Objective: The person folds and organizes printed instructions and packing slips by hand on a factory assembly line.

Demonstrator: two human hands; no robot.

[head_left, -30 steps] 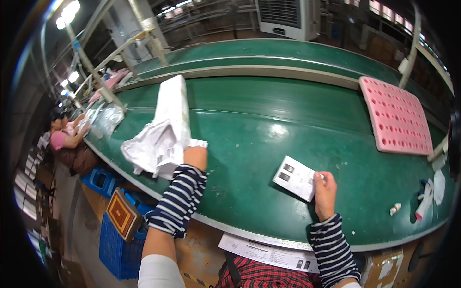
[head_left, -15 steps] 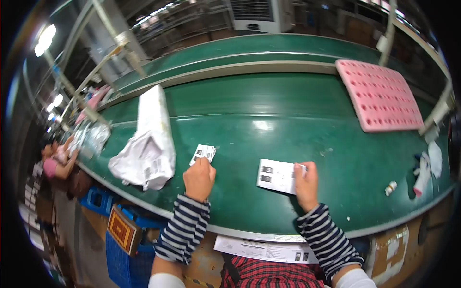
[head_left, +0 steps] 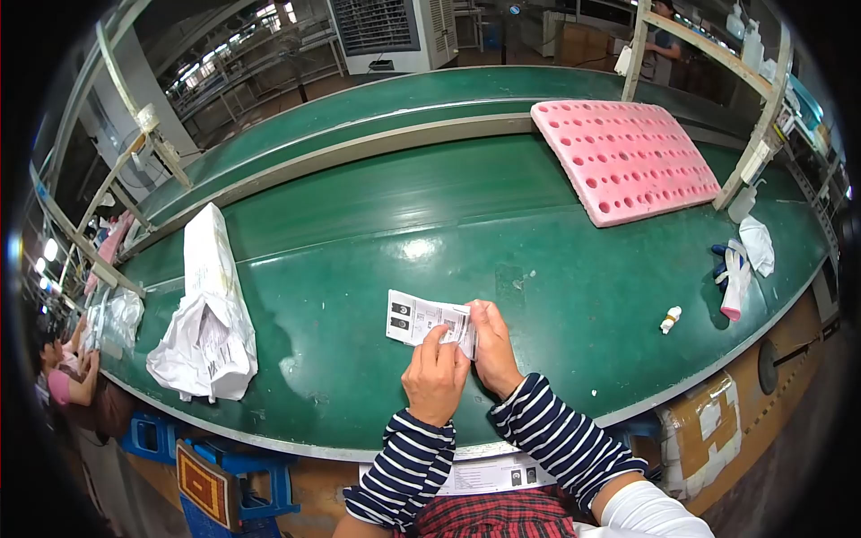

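Observation:
A printed white leaflet point(head_left: 414, 316) with small dark pictures is held over the green table, just above the near edge. My right hand point(head_left: 495, 348) grips its right end between thumb and fingers. My left hand point(head_left: 435, 377) is closed, its fingertips pinching at the lower right of the paper, close against my right hand. Several layers of paper seem to overlap there; my fingers partly hide them. Below the table edge, a long printed sheet point(head_left: 489, 476) lies by my lap.
On the left of the green table point(head_left: 341, 368) lies a white bag point(head_left: 211, 314). A pink foam tray with holes point(head_left: 628, 157) leans at the back right. At right are a small white item point(head_left: 670, 320) and gloves point(head_left: 735, 278). Another person point(head_left: 79, 381) works far left.
My left hand has moved right with the small folded papers, meeting the leaflet in my right hand. The two hands are now together. The view has turned rightward.

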